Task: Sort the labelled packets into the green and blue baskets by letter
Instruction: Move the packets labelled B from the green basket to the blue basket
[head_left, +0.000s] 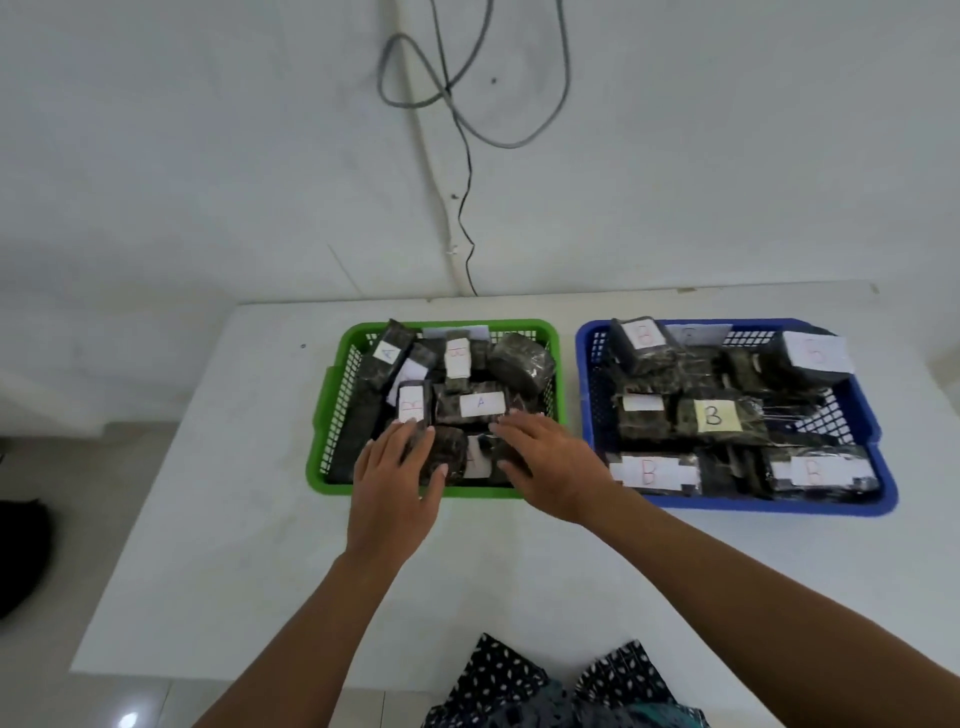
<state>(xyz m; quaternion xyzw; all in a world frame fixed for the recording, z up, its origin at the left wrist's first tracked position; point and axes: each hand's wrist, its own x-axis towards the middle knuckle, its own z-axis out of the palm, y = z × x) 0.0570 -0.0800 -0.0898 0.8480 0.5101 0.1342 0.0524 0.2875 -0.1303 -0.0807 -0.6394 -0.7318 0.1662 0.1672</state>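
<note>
Both hands (400, 467) (545, 462) over green basket (332, 395) packets (480, 404) — each grip apart.

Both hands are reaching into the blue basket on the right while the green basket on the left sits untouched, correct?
Not quite. The head view shows the left hand and right hand over the packets in the green basket, on the left. The blue basket on the right is the untouched one.
</note>
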